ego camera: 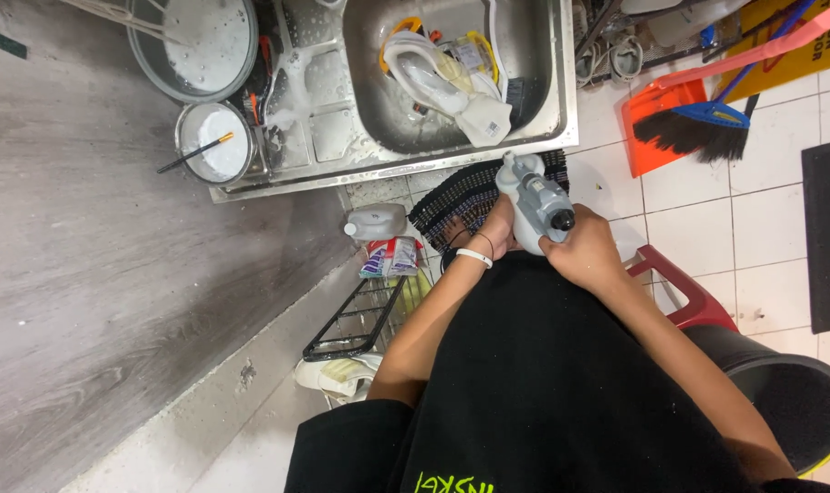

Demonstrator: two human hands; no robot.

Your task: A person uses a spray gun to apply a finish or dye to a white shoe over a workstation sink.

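Grey plastic shoe [534,196], held just below the sink [561,110] rim — stiff, likely wet and slippery, best gripped around its middle. Long axis runs toe-up toward the sink. Right hand [584,251] wraps its heel end; left hand [499,226] clasps the side.

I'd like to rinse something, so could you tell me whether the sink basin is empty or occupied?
Occupied: the sink basin holds a pile of white items.
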